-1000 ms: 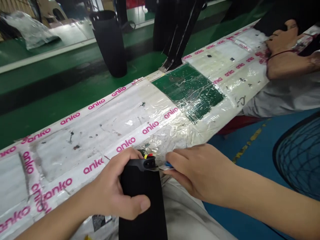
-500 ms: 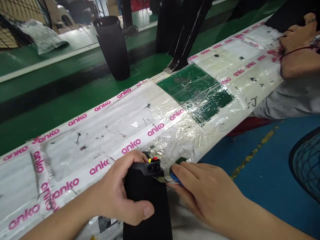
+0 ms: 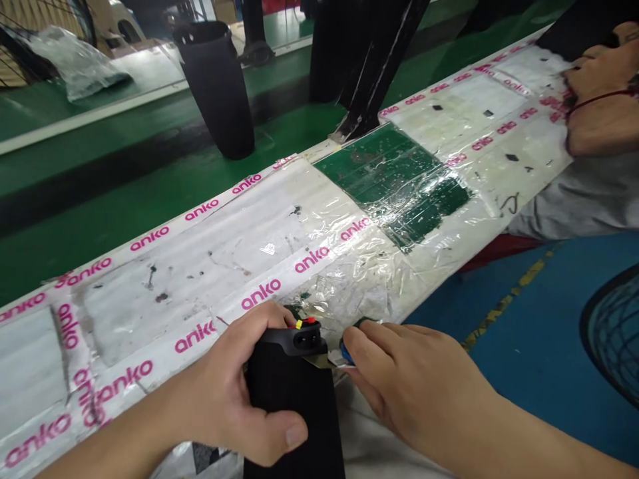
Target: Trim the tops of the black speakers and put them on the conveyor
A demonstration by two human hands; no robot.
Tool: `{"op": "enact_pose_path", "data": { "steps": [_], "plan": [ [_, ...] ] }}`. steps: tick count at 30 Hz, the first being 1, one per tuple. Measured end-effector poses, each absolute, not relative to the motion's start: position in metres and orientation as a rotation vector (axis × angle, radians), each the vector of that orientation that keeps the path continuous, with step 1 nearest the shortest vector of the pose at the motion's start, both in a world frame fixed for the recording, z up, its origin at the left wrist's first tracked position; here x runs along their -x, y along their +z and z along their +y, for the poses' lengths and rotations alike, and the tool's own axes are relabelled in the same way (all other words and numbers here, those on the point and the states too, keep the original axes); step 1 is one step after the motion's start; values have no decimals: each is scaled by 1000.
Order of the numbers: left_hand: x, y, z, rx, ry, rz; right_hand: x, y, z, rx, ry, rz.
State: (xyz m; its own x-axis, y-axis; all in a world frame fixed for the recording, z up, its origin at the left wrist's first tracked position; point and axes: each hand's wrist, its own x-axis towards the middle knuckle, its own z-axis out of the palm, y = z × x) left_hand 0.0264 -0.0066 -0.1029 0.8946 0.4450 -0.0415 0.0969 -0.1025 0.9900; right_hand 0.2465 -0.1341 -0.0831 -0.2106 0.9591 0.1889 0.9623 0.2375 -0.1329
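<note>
Head camera looks down on a black tube (image 3: 287, 412), its plastic end cap (image 3: 299, 339) with red and yellow marks resting just over the near edge of the table (image 3: 200, 286). The tube's lower end runs past the bottom of the frame. The left hand (image 3: 224, 379) grips the tube, fingers curled over the top and thumb across the front. The right hand (image 3: 414, 382) is closed around a small blue-handled cutter (image 3: 347, 352), its steel blade right beside the end cap; whether they touch is hard to tell. Beyond the hands, plastic-wrapped white sheeting with pink lettering stretches along the table to a green mat (image 3: 394, 186) and a co-worker's hand (image 3: 604, 100). Past the right hand, the table edge drops to a blue floor (image 3: 524, 352).
</note>
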Motion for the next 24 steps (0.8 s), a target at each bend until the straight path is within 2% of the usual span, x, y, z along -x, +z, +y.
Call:
{"op": "enact_pose_path", "data": {
  "steps": [7,12,15,20,24],
  "plan": [
    [-28,-99,-5,-1680,264,448,-250,-73,-129,1847,119,-2346],
    [-29,-98,-5,-1702,282,465,-258,-64,-114,1884,489,-2506],
    [-30,-99,-6,-1706,273,491,-258,-67,-104,1877,573,-2502],
    [-34,-92,-9,-1817,253,575,-274,-66,-104,1828,633,-2344],
    [-33,-76,-15,-1985,241,814,-295,-56,-128,1903,618,-1976]
  ]
}}
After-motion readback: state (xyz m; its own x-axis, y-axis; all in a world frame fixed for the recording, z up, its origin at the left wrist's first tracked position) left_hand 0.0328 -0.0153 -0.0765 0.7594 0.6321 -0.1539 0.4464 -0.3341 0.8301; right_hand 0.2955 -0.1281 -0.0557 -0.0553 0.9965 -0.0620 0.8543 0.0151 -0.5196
